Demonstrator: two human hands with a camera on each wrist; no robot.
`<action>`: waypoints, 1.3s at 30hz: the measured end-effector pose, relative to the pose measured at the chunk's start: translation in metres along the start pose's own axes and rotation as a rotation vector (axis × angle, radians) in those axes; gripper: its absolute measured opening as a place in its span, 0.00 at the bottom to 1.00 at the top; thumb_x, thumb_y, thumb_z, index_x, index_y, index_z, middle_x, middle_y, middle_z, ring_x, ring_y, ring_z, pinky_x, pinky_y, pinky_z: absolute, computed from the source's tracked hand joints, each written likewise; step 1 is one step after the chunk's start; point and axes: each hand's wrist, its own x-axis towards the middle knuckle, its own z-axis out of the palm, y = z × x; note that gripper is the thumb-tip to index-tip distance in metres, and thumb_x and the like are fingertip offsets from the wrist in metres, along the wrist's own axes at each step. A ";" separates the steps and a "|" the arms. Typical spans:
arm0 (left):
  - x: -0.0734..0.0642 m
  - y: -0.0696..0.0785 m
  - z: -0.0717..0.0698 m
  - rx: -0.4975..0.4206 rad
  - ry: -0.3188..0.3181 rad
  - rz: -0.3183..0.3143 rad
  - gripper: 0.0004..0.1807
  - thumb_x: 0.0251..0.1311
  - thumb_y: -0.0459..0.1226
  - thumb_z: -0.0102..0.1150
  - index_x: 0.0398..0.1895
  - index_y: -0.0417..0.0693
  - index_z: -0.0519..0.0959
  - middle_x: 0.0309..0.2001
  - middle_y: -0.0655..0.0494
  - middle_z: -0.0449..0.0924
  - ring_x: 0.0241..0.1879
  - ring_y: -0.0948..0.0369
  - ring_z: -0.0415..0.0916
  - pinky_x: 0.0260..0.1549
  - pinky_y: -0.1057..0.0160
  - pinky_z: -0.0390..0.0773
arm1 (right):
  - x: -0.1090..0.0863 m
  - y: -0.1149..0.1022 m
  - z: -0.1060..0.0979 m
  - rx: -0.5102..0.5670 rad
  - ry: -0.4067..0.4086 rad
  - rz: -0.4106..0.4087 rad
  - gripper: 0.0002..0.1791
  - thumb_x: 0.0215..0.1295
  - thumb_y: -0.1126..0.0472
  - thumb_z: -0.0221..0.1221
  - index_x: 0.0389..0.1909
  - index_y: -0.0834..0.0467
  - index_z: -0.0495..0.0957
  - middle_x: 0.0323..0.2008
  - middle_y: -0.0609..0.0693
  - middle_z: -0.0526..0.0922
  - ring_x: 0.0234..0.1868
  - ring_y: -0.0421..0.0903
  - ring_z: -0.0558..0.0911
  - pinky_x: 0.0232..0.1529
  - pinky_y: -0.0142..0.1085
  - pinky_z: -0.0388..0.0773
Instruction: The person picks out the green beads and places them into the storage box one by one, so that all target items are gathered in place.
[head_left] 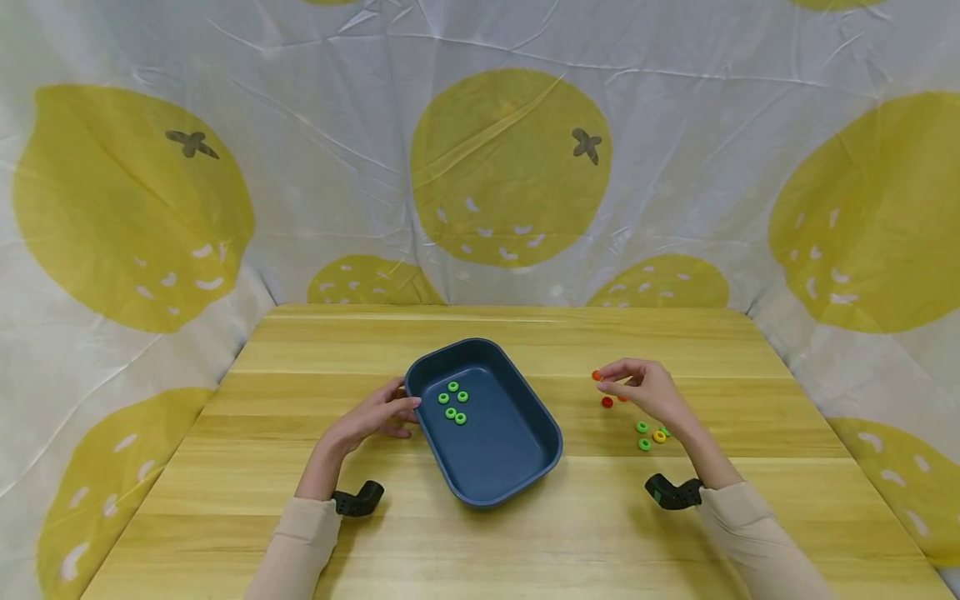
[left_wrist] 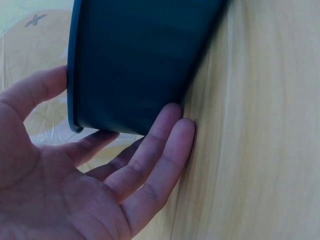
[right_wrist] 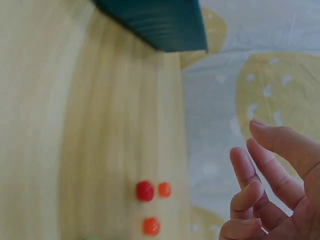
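Note:
My left hand touches the left corner of a dark blue tray, thumb at the rim and loosely straight fingers along the outer wall, as the left wrist view shows. Several green rings lie inside that tray. Over the table's right side hovers my right hand, its thumb and fingers apart with nothing between them in the right wrist view. Below and beside it lie a red bead and two orange beads; in the head view the hand partly covers one.
Closer to the right wrist are green rings and a yellow ring, one green ring partly hidden by the arm. Black wrist mounts sit on both arms. A lemon-printed cloth hangs behind the wooden table.

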 end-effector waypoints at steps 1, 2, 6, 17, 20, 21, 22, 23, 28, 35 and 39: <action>0.000 0.000 0.000 -0.001 0.000 -0.001 0.35 0.67 0.44 0.49 0.71 0.41 0.49 0.63 0.33 0.60 0.48 0.53 0.77 0.46 0.50 0.80 | -0.003 0.005 -0.002 -0.006 0.002 0.007 0.20 0.59 0.54 0.63 0.45 0.65 0.79 0.39 0.60 0.84 0.27 0.44 0.78 0.29 0.32 0.76; 0.000 0.000 0.000 0.000 0.001 -0.003 0.35 0.67 0.44 0.49 0.71 0.42 0.49 0.63 0.33 0.60 0.48 0.53 0.77 0.46 0.50 0.80 | -0.006 0.009 -0.003 -0.011 0.004 0.017 0.20 0.59 0.54 0.63 0.46 0.65 0.79 0.40 0.60 0.84 0.28 0.45 0.79 0.30 0.33 0.77; -0.001 0.000 0.000 0.001 0.005 -0.005 0.35 0.67 0.44 0.49 0.71 0.42 0.49 0.64 0.33 0.60 0.49 0.53 0.76 0.46 0.50 0.80 | -0.017 0.026 -0.009 -0.043 0.016 0.058 0.19 0.60 0.54 0.62 0.45 0.64 0.80 0.42 0.59 0.83 0.33 0.51 0.79 0.33 0.34 0.77; -0.002 0.001 0.000 0.005 0.006 0.003 0.34 0.67 0.44 0.49 0.71 0.42 0.50 0.63 0.33 0.61 0.48 0.53 0.76 0.46 0.50 0.80 | -0.033 0.053 -0.018 -0.138 0.043 0.067 0.16 0.59 0.57 0.63 0.43 0.65 0.81 0.40 0.61 0.84 0.27 0.41 0.79 0.25 0.30 0.75; -0.002 0.002 0.001 0.005 0.006 0.004 0.34 0.67 0.44 0.49 0.71 0.42 0.49 0.63 0.33 0.61 0.48 0.54 0.76 0.47 0.50 0.80 | -0.034 0.057 -0.017 -0.165 0.065 0.057 0.14 0.57 0.60 0.64 0.40 0.65 0.82 0.39 0.60 0.85 0.27 0.38 0.79 0.23 0.29 0.74; -0.002 0.002 0.001 0.005 0.006 0.003 0.34 0.67 0.44 0.49 0.71 0.42 0.50 0.63 0.33 0.61 0.48 0.54 0.76 0.47 0.50 0.80 | -0.035 0.057 -0.016 -0.176 0.070 0.054 0.13 0.57 0.60 0.65 0.39 0.65 0.82 0.38 0.60 0.86 0.27 0.37 0.79 0.23 0.28 0.73; -0.002 0.002 0.001 0.004 0.005 0.005 0.34 0.67 0.44 0.49 0.71 0.42 0.50 0.63 0.33 0.60 0.48 0.54 0.76 0.47 0.50 0.80 | -0.035 0.058 -0.015 -0.184 0.073 0.046 0.12 0.56 0.61 0.65 0.39 0.65 0.82 0.37 0.59 0.86 0.27 0.36 0.79 0.23 0.28 0.73; -0.002 0.002 0.001 0.004 0.004 0.004 0.34 0.67 0.44 0.49 0.71 0.42 0.50 0.63 0.33 0.60 0.49 0.54 0.76 0.47 0.50 0.80 | -0.035 0.059 -0.015 -0.193 0.072 0.035 0.12 0.56 0.62 0.65 0.38 0.65 0.83 0.36 0.59 0.86 0.28 0.35 0.79 0.23 0.28 0.74; -0.002 0.001 0.001 0.005 0.002 0.000 0.34 0.67 0.44 0.49 0.71 0.42 0.51 0.64 0.34 0.60 0.49 0.52 0.76 0.47 0.49 0.80 | -0.035 0.062 -0.013 -0.224 0.068 0.036 0.11 0.53 0.62 0.67 0.37 0.63 0.84 0.35 0.58 0.86 0.29 0.34 0.78 0.24 0.27 0.72; -0.002 0.001 0.001 -0.003 0.000 -0.002 0.34 0.67 0.44 0.48 0.71 0.42 0.50 0.64 0.33 0.60 0.50 0.52 0.76 0.47 0.49 0.80 | -0.034 0.063 -0.011 -0.287 0.063 0.084 0.10 0.52 0.62 0.68 0.36 0.60 0.85 0.35 0.56 0.86 0.25 0.37 0.72 0.21 0.29 0.65; -0.002 0.001 0.001 -0.005 0.001 -0.004 0.34 0.67 0.44 0.49 0.71 0.42 0.50 0.64 0.33 0.60 0.50 0.52 0.76 0.47 0.49 0.80 | -0.035 0.063 -0.010 -0.305 0.069 0.084 0.09 0.52 0.62 0.68 0.35 0.60 0.85 0.34 0.55 0.86 0.25 0.37 0.71 0.23 0.28 0.66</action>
